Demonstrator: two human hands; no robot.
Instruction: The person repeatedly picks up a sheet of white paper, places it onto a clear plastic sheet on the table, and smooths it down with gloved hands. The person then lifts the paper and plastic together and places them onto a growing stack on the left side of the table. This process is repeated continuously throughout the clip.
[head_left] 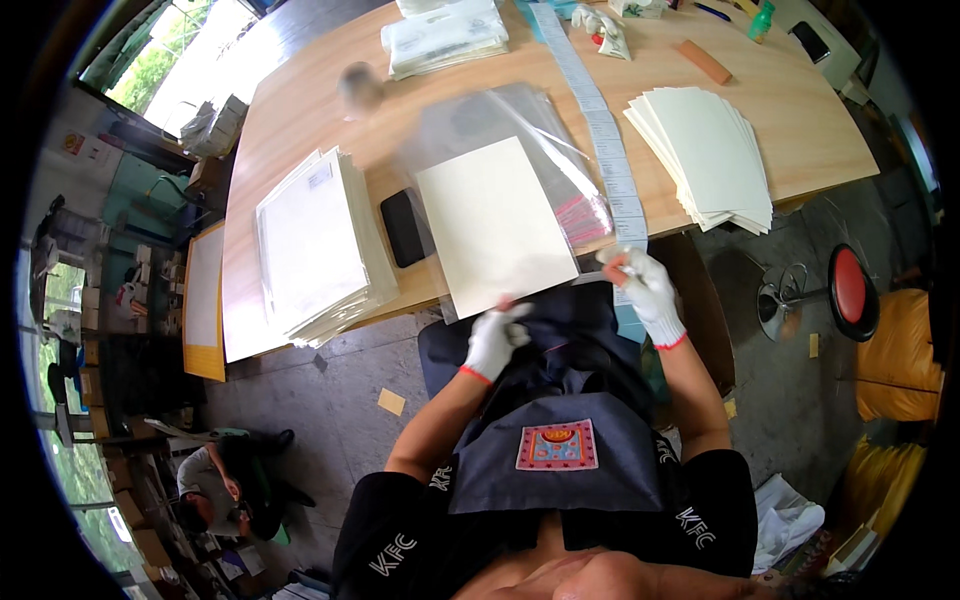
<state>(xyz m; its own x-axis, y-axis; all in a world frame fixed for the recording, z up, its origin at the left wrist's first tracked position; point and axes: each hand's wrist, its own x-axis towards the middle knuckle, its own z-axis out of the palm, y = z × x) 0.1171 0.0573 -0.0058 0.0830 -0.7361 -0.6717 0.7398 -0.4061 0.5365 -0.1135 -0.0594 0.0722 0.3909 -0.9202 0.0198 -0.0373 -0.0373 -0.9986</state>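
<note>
Both my hands wear white gloves with red cuffs and bare fingertips. My left hand (493, 342) is closed at the near edge of a cream sheet of card (497, 225), its thumb on the edge. The card lies tilted over the table's front edge, with clear plastic sleeves (465, 120) beneath and beyond it. My right hand (648, 292) is beside the near end of a long strip of printed labels (592, 110). Its thumb and fingers are pinched together; whatever sits between them is too small to make out.
A stack of sleeved sheets (318, 250) and a black phone (404, 228) lie left. Fanned cream cards (705, 155) and a brown block (704, 62) lie right. Packed bags (445, 38) are at the back. A stool (850, 285) stands right; a seated person (225, 485) is lower left.
</note>
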